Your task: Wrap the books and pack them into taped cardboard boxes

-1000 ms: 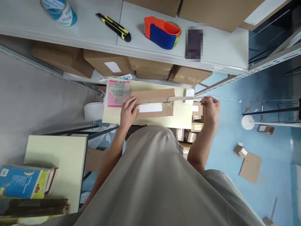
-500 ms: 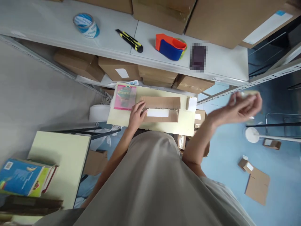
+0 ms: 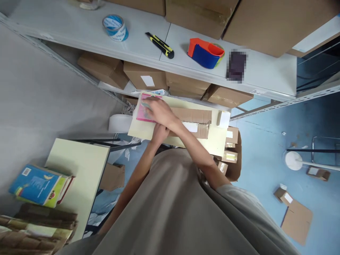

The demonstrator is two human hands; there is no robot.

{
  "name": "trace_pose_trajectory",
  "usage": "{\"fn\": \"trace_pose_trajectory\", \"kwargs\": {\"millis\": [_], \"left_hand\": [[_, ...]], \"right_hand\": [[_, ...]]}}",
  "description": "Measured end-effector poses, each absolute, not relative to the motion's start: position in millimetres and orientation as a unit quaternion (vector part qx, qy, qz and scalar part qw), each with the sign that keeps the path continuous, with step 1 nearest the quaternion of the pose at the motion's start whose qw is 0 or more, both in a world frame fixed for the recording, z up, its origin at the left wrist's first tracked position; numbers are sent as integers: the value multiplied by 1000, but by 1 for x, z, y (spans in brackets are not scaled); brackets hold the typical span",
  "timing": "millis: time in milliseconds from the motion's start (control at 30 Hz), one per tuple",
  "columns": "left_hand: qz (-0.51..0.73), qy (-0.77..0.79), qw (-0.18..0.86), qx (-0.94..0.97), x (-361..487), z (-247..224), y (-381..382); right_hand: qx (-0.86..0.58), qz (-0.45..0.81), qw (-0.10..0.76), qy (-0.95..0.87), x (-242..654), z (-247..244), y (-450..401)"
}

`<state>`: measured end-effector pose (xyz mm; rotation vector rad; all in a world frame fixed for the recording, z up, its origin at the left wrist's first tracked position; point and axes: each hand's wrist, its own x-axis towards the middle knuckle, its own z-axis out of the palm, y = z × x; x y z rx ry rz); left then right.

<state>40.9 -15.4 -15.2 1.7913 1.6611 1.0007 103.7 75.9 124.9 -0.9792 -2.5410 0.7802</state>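
A long cardboard box (image 3: 203, 130) with a white label lies on the pale yellow board (image 3: 217, 141) in front of me. My left hand (image 3: 159, 134) is at the box's left end, its fingers mostly hidden under the other forearm. My right hand (image 3: 159, 111) crosses over it and rests on the pink book (image 3: 143, 112) at the board's left side; its fingers are spread over the cover. A small white box (image 3: 224, 119) sits at the board's right end.
The shelf (image 3: 143, 49) ahead bears a blue-and-white tape roll (image 3: 117, 29), a box cutter (image 3: 160, 45), an orange-and-blue tape dispenser (image 3: 205, 53) and large cartons. Books (image 3: 37, 184) lie on a side table (image 3: 79, 159) at left. Flattened cardboard (image 3: 297, 221) is on the floor at right.
My right hand has swung from the far right across to the pink book. My left hand has shifted slightly down, and its forearm remains beside the box. The view has shifted.
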Motion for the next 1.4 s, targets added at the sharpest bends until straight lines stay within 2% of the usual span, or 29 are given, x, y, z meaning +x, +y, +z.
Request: {"fn": "trace_pose_trajectory", "kwargs": {"millis": [233, 300, 400, 567, 933, 1100, 1200, 1300, 1400], "left_hand": [[392, 585, 213, 677, 43, 5, -22], [412, 584, 222, 663, 44, 9, -23], [438, 597, 237, 630, 48, 12, -23], [454, 635, 238, 579, 55, 9, -19], [445, 671, 221, 551, 63, 9, -13], [408, 670, 182, 593, 48, 4, -8], [416, 666, 130, 605, 42, 16, 10], [453, 619, 92, 635, 45, 54, 46], [486, 569, 80, 658, 58, 107, 89]], "right_hand": [[-538, 212, 332, -745, 267, 92, 56], [-604, 176, 355, -692, 306, 73, 45], [-669, 191, 325, -641, 342, 44, 24], [-665, 247, 254, -658, 337, 16, -6], [-705, 189, 304, -613, 323, 8, -14], [-727, 156, 264, -615, 318, 15, -8], [-706, 94, 289, -640, 320, 33, 19], [-641, 27, 344, -686, 316, 74, 73], [-583, -20, 334, -741, 298, 124, 140]]}}
